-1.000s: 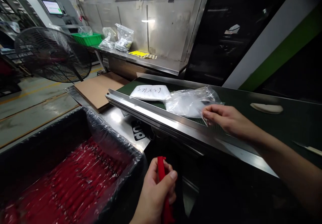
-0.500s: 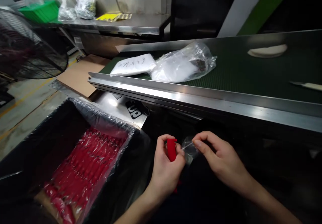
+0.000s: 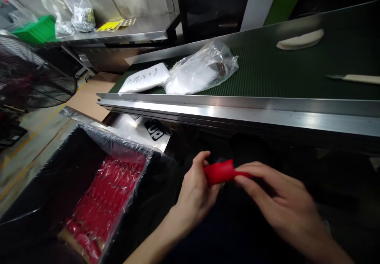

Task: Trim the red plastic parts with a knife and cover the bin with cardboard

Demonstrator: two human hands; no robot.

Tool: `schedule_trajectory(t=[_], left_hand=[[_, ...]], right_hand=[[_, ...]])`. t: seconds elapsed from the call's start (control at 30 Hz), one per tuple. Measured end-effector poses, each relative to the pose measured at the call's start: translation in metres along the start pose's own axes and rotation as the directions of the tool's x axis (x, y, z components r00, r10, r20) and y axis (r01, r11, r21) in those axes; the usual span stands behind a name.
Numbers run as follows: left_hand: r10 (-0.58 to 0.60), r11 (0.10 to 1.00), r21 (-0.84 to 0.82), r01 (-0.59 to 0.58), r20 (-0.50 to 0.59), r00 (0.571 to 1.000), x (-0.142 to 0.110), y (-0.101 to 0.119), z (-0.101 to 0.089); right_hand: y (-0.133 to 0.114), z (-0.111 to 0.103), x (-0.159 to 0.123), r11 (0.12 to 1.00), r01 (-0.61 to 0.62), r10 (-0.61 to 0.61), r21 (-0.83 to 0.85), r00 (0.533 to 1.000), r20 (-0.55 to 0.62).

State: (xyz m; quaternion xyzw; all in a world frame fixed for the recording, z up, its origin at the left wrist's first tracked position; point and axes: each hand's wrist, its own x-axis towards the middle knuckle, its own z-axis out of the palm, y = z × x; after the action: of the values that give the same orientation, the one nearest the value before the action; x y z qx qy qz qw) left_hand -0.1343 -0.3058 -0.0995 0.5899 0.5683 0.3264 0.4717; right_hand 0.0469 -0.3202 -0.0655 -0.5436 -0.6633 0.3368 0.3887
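A bright red piece (image 3: 220, 172) with a broad, rounded body spans my two hands, in front of the conveyor's edge. Its exact kind I cannot make out. The fingers of my left hand (image 3: 197, 185) wrap round its left end, with the index fingertip raised. At the other end my right hand (image 3: 276, 200) pinches a thin red strip that sticks out from the body, between thumb and forefinger. A small pale glint shows below the piece by my left fingertips; what it belongs to is unclear.
A black bin (image 3: 53, 177) with a clear liner holds rows of plastic-wrapped red items (image 3: 101, 192). On the green conveyor (image 3: 255, 70) lie a white packet (image 3: 145, 78), a clear bag (image 3: 202, 68), a pale curved piece (image 3: 301, 41) and a knife (image 3: 356, 78). A fan (image 3: 32, 74) stands left.
The red piece has turned from upright to nearly level and shows more of its length. My right hand has gone from a clear plastic bag to the red strip. The view has shifted.
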Motion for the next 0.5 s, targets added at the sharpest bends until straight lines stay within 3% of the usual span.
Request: schedule_trajectory(t=[0.07, 0.17, 0.33, 0.5], left_hand=[[-0.076, 0.993, -0.096, 0.072, -0.041, 0.996, 0.009, -0.001, -0.003], [-0.197, 0.957, -0.219, 0.19, -0.008, 0.98, 0.022, -0.001, -0.009], [-0.306, 0.883, -0.363, 0.299, 0.039, 0.951, 0.027, 0.002, -0.013], [-0.264, 0.883, -0.388, 0.264, 0.055, 0.963, 0.022, 0.002, -0.012]], right_hand=[[0.006, -0.007, -0.013, 0.994, -0.035, 0.014, -0.108, 0.981, -0.193], [0.011, -0.015, -0.031, 0.971, -0.012, -0.054, -0.238, 0.961, -0.27], [0.014, -0.011, -0.038, 0.902, 0.277, -0.334, -0.33, 0.934, -0.128], [0.036, -0.009, -0.036, 0.827, 0.475, -0.462, -0.301, 0.879, 0.119]])
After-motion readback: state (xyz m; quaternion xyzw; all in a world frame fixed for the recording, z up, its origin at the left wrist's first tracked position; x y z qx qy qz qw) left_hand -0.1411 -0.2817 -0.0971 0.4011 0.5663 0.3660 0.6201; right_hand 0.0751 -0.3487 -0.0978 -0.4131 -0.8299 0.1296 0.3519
